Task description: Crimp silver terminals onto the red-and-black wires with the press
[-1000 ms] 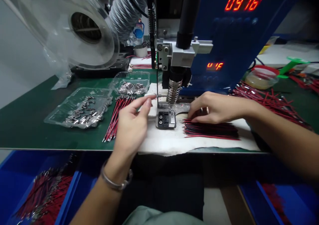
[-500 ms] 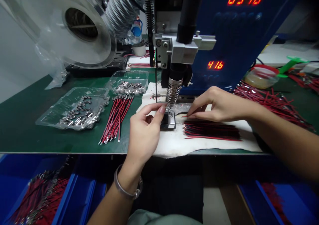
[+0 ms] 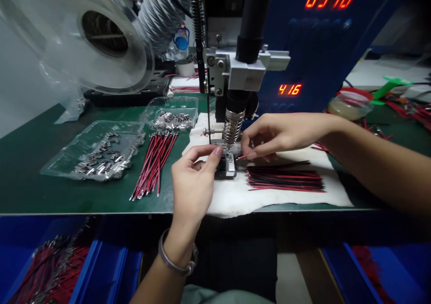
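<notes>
My left hand (image 3: pixel 193 182) pinches thumb and forefinger at the small metal fixture (image 3: pixel 226 167) under the press head (image 3: pixel 233 123); what it holds is too small to make out. My right hand (image 3: pixel 274 135) pinches the end of a red and black wire (image 3: pixel 243 156) and points it at the fixture from the right. A bundle of red and black wires (image 3: pixel 284 179) lies on the white pad (image 3: pixel 235 194) just below my right hand.
Another wire bundle (image 3: pixel 153 162) lies left of the pad. Two clear trays of metal terminals (image 3: pixel 101 156) (image 3: pixel 173 115) sit further left. Blue machine (image 3: pixel 303 48) shows red digits. Blue bins (image 3: pixel 50 268) with finished wires hang below the bench edge. Clear reel (image 3: pixel 101 34) at back left.
My left hand went from near the rear tray down to the fixture. My right hand lifted a wire off the bundle and brought its tip leftwards to the fixture.
</notes>
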`<state>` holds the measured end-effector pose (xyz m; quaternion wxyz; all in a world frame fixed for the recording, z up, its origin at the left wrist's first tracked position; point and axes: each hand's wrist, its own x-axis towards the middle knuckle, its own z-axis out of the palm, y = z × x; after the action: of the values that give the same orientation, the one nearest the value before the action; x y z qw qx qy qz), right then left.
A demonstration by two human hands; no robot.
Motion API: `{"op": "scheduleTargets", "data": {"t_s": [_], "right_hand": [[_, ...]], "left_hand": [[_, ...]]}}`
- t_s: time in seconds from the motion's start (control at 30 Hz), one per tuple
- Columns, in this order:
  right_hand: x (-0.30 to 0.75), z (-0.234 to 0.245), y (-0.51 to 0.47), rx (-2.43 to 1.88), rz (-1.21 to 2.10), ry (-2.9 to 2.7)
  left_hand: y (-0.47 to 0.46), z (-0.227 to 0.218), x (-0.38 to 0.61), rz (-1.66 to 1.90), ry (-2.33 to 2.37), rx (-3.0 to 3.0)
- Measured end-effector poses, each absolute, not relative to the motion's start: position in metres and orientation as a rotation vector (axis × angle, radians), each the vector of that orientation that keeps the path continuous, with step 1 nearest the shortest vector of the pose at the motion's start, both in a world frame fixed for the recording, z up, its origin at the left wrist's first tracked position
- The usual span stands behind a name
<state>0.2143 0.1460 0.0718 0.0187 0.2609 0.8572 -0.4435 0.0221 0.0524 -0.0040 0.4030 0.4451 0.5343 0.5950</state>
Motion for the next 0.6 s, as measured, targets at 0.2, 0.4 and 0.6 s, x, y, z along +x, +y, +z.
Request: {"op": "scheduleTargets", "data": {"t_s": [0.2, 0.4, 0.6], "right_hand": [[0.210, 0.048, 0.129, 1.021, -1.443, 2.958], [0.203, 0.029, 0.120, 1.096, -1.452, 3.161], [0.203, 0.027, 0.120, 1.194, -1.319, 3.290]], "left_hand": [[0.054, -0.005, 0.024, 1.511, 1.346, 1.150], [0.053, -0.005, 0.024, 1.563, 1.338, 1.186], [0.054, -0.005, 0.025, 1.600, 1.319, 1.116]]}}
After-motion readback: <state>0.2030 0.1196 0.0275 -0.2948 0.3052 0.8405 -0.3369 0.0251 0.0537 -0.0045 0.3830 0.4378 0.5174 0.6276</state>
